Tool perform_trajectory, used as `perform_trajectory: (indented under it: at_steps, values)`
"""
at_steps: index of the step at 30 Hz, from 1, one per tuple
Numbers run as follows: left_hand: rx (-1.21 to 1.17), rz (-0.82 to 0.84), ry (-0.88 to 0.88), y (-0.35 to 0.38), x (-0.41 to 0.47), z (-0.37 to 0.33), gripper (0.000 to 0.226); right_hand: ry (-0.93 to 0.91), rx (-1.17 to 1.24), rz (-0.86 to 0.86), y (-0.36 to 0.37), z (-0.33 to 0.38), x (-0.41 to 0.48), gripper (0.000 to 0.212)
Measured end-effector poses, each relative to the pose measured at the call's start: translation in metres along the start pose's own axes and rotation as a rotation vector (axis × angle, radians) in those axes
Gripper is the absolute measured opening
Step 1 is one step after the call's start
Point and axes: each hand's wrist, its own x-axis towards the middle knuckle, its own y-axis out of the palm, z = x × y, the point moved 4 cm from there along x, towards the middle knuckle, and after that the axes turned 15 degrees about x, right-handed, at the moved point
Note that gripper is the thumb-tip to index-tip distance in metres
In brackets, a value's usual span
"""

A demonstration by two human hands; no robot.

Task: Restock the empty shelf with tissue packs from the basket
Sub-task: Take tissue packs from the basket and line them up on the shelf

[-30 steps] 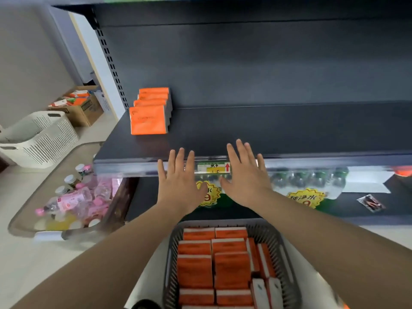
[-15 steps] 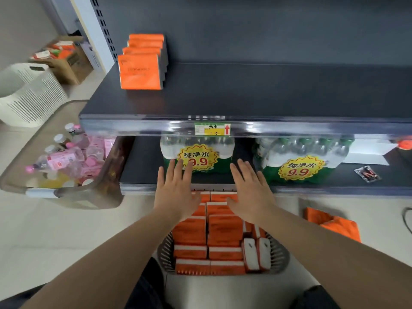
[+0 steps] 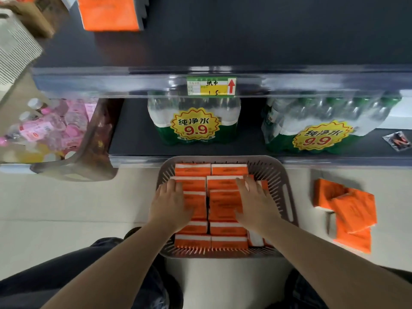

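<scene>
A grey basket (image 3: 281, 188) on the floor in front of me holds several orange tissue packs (image 3: 225, 205) in two rows. My left hand (image 3: 170, 205) lies flat over the left row and my right hand (image 3: 256, 202) lies flat over the right row, fingers straight, gripping nothing. Above, the dark shelf (image 3: 256, 36) carries a short stack of orange tissue packs (image 3: 110, 12) at its far left; the remainder of its surface is bare.
Two shrink-wrapped water bottle packs (image 3: 194, 121) stand on the lower shelf behind the basket. Several loose orange packs (image 3: 347, 210) lie on the floor to the right. A clear bin of pink bottles (image 3: 51, 132) is at the left, a white basket (image 3: 15, 45) beyond it.
Both hands have dropped from the shelf edge down onto the packs in the basket. The view has tilted downward with them.
</scene>
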Motion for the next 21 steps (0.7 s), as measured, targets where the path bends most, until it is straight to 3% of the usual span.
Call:
perform_trajectory:
  at_steps: [5,14,21]
  values:
    - [0.061,0.048,0.035,0.024,0.008,0.000,0.066,0.082,0.030,0.025,0.014,-0.018,0.009,0.088]
    - [0.265,0.033,0.120,0.040,0.026,0.003,0.049,0.081,0.195,-0.048,0.015,-0.019,0.024,0.041]
    - [0.348,0.057,0.148,0.039,0.027,0.007,0.038,0.057,0.214,-0.006,0.012,-0.024,0.021,0.033]
